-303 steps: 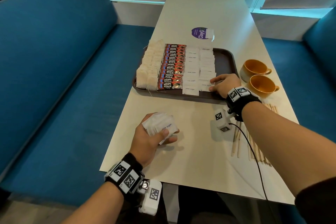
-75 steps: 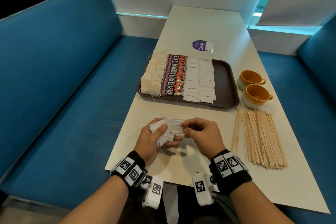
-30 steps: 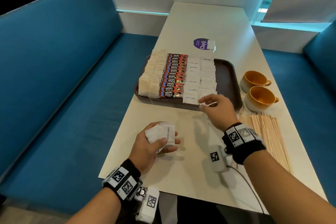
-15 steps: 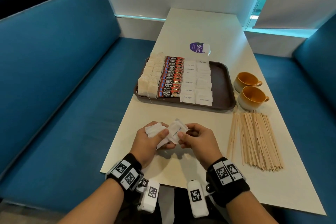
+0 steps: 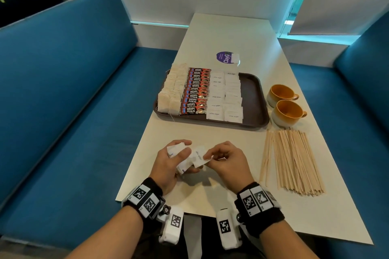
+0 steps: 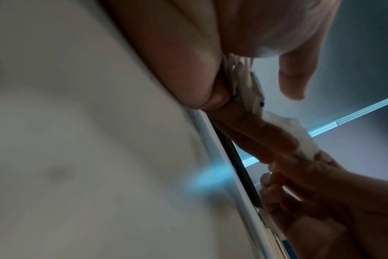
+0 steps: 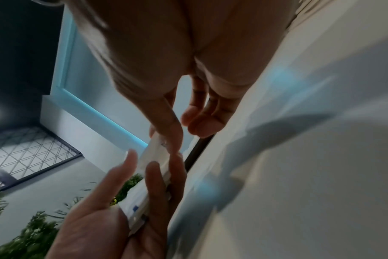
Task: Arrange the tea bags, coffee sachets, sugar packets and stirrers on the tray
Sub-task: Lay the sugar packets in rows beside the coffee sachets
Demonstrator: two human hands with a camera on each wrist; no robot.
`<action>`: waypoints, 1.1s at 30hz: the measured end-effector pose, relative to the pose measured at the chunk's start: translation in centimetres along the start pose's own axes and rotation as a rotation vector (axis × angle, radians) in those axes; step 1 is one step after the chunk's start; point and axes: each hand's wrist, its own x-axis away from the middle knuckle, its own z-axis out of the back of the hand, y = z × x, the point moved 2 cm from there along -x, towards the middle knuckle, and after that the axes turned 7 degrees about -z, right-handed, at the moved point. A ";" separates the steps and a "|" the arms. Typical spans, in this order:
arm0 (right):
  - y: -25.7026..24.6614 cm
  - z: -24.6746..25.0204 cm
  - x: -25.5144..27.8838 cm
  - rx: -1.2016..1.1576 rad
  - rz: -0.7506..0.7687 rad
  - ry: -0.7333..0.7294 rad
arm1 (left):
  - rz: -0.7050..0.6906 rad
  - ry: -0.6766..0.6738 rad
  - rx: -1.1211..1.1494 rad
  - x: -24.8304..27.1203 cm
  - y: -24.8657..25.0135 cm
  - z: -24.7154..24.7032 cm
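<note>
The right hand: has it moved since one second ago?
Yes. The right hand came back from the tray edge toward the body; it now pinches a sugar packet beside the left hand.

Tea bags [image 5: 173,90], coffee sachets [image 5: 194,92], sugar pkts [image 5: 226,96] rowed on tray [image 5: 253,99]; stirrers [image 5: 292,162] beside.

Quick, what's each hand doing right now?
Left hand: holds a stack of sugar packets.
Right hand: pinches one packet at the stack.

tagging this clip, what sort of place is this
Probably a café or pantry booth: blue upholstered bench seats flank a long pale table holding a dark brown tray and two ochre ceramic cups.
</note>
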 end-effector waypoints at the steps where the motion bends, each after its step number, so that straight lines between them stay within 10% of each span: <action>1: 0.2 -0.2 0.1 0.034 0.008 -0.012 | -0.006 0.005 -0.036 -0.1 -0.1 0.1; 22: -0.7 0.5 -2.0 -0.359 -0.373 -0.074 | -0.006 0.006 -0.027 0.0 0.0 -0.1; 33: -0.2 0.6 -1.1 -0.210 -0.164 -0.167 | -0.022 -0.023 -0.071 0.0 -0.1 0.4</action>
